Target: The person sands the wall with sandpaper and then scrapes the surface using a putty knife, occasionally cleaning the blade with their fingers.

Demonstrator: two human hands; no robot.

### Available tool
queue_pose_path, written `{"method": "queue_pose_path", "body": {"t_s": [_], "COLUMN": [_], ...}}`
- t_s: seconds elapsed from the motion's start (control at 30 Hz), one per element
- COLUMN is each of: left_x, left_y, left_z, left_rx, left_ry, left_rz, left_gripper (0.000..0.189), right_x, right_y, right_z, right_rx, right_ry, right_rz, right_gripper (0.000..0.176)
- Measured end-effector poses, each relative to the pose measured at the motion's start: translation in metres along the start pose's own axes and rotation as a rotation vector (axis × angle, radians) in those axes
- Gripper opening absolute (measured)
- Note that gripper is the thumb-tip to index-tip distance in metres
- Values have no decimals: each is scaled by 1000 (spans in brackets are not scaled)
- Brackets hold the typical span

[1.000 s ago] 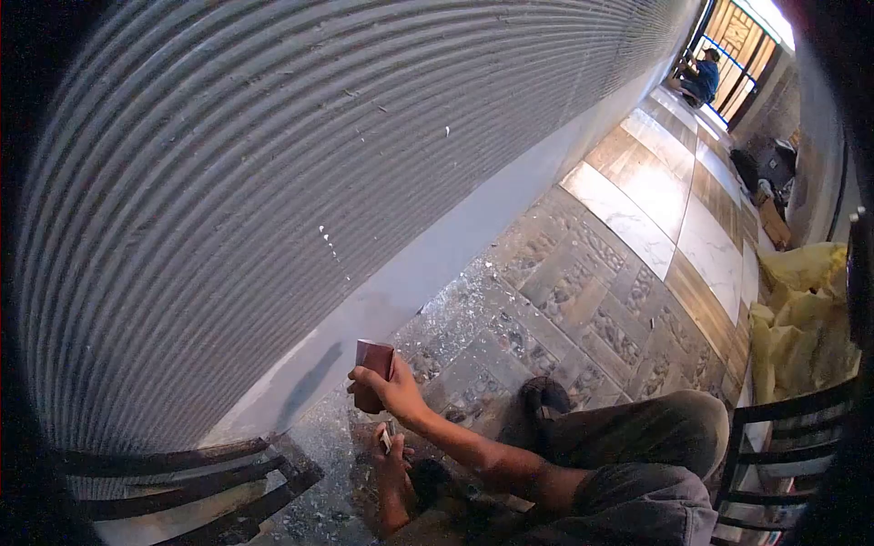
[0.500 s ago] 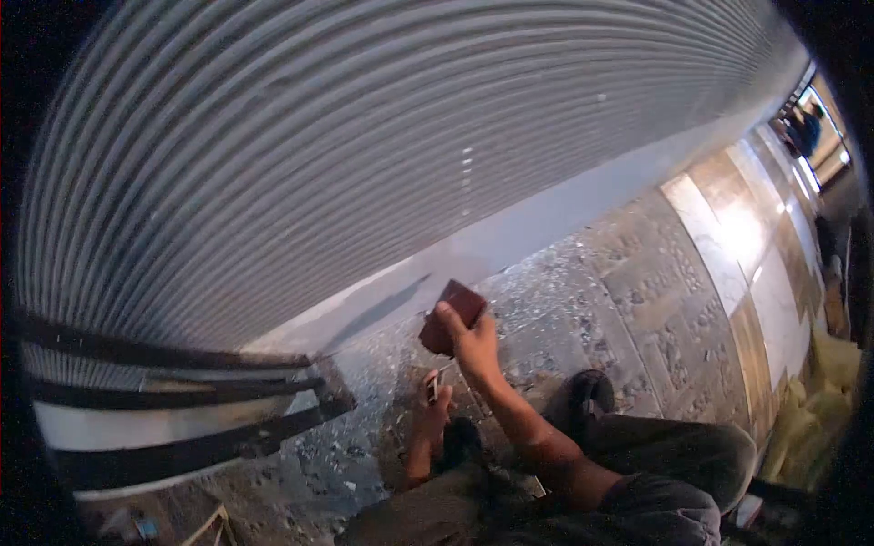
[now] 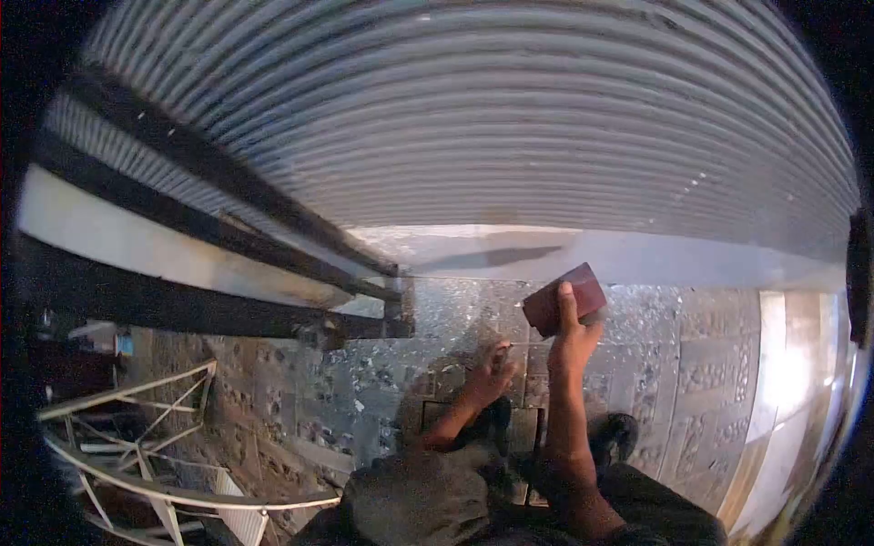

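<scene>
My right hand [image 3: 574, 341] grips a dark red folded sheet [image 3: 585, 289] that looks like sandpaper, with my thumb pressed on its face. It is held up near the pale flat strip [image 3: 674, 259] at the bottom of the ribbed metal shutter [image 3: 546, 155]. My left hand [image 3: 492, 375] is lower and to the left, over the floor, its fingers curled. A small thing seems to be at its fingertips, too blurred to name. Both feet are on the stone-patterned floor [image 3: 364, 382], which is strewn with white flecks.
Dark horizontal rails [image 3: 209, 173] with a pale panel stand at the left, meeting the shutter in a corner. A cream metal frame [image 3: 137, 446] with crossed bars lies at the lower left. Shiny tiles [image 3: 787, 364] run along the right side.
My view has turned, so the shutter now runs level and the rails appear larger. The red sheet and my right hand appear further right. The small thing in my left hand shows less clearly.
</scene>
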State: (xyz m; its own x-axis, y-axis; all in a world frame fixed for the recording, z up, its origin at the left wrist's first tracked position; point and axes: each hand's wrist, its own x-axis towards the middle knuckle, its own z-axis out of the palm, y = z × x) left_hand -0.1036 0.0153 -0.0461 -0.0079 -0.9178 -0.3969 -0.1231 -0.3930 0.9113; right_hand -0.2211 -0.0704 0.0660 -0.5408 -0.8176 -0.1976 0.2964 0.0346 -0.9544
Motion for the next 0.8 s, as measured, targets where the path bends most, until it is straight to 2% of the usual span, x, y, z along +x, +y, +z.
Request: {"method": "queue_pose_path", "body": {"t_s": [0.07,0.1,0.17,0.2,0.23,0.3,0.5,0.53,0.6,0.63,0.67,0.7,0.73,0.77,0.8], "left_x": [-1,2,2,-4,-3,2,1,4,10,9,10,11,9,2,3], "left_y": [5,-8,-16,1,-2,-14,-9,-24,-51,-48,-46,-42,-38,-34,-31], "left_z": [-3,-3,-5,-5,-6,-5,-6,-3,4,5,4,3,3,3,2], "left_rx": [-19,-14,155,10,10,-84,5,6,25,19,37,57,58,100,146], "left_ry": [-93,-67,-131,-100,-90,-171,-159,-156,-9,-12,-37,-58,-49,-13,32], "left_rz": [-83,-84,252,16,15,15,-57,-61,260,255,179,109,119,223,340], "left_gripper": [43,43,50,49,49,51,53,53,51,51,49,48,48,48,47], "right_x": [0,-2,-8,-7,-5,-3,4,5,7,4,0,-1,-8,-16,-16], "right_y": [1,-2,-24,-25,-27,-35,-33,-25,-5,2,4,5,3,-3,-12], "right_z": [-7,-7,-10,-13,-14,-14,-16,-14,-10,-6,-3,0,3,6,7], "right_rx": [47,91,145,154,156,237,196,188,160,137,106,33,69,109,207], "right_ry": [-25,-25,-38,-19,-28,91,85,70,15,-27,-91,-148,-103,-65,-161], "right_rz": [23,37,79,54,58,30,68,96,102,82,191,197,157,118,107], "right_gripper": [35,35,41,42,42,44,47,47,49,50,50,46,44,43,41]}}
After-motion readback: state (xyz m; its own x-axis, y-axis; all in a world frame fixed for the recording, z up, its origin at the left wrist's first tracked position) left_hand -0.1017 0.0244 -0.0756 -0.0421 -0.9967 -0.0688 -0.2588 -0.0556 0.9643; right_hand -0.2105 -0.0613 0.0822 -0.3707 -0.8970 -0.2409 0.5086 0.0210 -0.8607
